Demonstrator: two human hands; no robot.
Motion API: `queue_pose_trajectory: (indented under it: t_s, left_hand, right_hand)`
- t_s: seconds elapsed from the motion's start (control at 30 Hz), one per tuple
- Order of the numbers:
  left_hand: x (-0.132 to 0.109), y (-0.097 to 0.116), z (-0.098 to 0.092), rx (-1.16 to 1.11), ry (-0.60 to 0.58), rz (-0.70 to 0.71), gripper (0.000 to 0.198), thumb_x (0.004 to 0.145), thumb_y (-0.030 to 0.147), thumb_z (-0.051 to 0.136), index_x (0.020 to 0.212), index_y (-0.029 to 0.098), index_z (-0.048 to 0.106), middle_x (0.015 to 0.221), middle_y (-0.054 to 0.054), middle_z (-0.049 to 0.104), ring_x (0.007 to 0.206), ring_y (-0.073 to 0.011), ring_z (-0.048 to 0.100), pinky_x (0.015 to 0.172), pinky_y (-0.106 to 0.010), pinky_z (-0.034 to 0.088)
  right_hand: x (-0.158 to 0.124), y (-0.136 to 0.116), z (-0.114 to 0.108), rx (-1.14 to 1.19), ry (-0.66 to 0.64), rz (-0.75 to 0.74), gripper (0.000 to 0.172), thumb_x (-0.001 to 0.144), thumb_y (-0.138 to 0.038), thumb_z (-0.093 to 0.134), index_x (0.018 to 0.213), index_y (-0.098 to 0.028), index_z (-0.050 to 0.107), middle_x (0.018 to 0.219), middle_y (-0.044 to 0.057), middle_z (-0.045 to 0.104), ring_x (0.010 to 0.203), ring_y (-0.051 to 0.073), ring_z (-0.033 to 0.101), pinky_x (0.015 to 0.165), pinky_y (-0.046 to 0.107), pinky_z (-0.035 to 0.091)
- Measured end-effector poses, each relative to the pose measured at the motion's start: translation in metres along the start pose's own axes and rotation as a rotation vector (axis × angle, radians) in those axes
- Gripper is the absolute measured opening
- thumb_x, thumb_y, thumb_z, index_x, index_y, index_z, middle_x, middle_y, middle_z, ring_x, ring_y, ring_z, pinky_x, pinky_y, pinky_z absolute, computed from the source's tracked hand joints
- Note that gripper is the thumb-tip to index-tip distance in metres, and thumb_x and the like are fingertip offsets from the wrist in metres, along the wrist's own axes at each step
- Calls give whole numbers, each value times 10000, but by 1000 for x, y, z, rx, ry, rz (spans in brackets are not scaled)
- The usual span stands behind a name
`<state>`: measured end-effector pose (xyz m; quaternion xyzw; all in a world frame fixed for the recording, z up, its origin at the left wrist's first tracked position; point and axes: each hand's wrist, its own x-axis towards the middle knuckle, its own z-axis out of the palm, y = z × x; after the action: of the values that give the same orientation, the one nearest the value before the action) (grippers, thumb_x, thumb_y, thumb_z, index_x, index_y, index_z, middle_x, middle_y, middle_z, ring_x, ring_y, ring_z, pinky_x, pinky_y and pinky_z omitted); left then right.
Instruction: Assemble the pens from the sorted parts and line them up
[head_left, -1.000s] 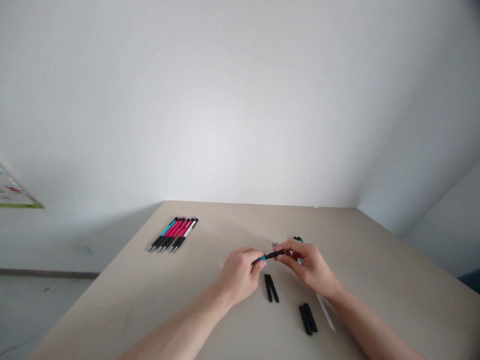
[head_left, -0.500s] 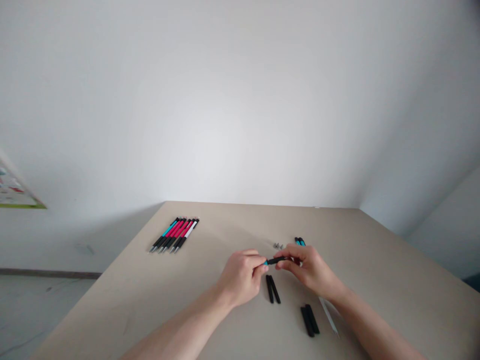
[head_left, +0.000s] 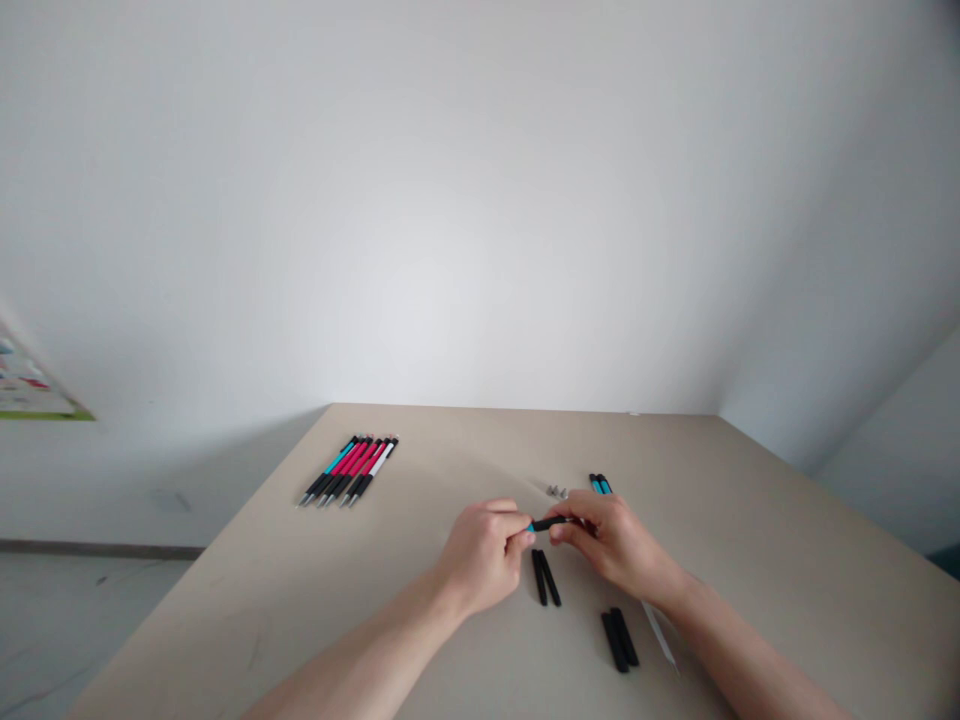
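Note:
Between my two hands a pen point(head_left: 549, 523) with a blue barrel and a black grip is held level above the table. My left hand point(head_left: 489, 553) is closed on its blue end, most of which the fingers hide. The thumb and fingers of my right hand point(head_left: 611, 540) pinch the black end; its tip is hidden. Just below lie two slim black pen parts point(head_left: 546, 578). Small silver pen tips point(head_left: 556, 491) lie behind my right hand, beside blue barrels point(head_left: 600, 484) with black ends, partly covered by that hand.
A row of several pens point(head_left: 349, 470), blue, pink and white with black grips, lies at the table's left. Two thick black grips point(head_left: 620, 640) and a thin white refill point(head_left: 660, 637) lie near my right forearm. The beige table point(head_left: 360, 620) meets a white wall.
My right hand has shifted slightly left along the pen, and less of the black grip shows. My left hand stays nearly still.

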<state>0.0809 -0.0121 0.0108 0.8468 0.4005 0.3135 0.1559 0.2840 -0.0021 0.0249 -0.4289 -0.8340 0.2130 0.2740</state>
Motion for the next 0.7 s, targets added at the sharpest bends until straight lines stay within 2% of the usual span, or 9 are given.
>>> queue_pose_trajectory:
  t_s: [0.47,0.7]
  left_hand:
    - [0,-1,0,18,-9,0,261,851,115,491,600,161,546,612,5,511,596,-106,506,558,-213,325]
    - [0,-2,0,72,-14,20,212,862,116,496,703,172,624,676,-7,582,645,-120,561,593,-209,370]
  right_hand:
    - [1,-3,0,-62,-70,-49,259,930,-305,472,777,-178,638,683,30,612,650,152,543,625,253,373]
    - [0,-5,1,-103,-84,-48,357,956,-366,401,712,-179,583,668,36,599,627,150,528,602,253,352]
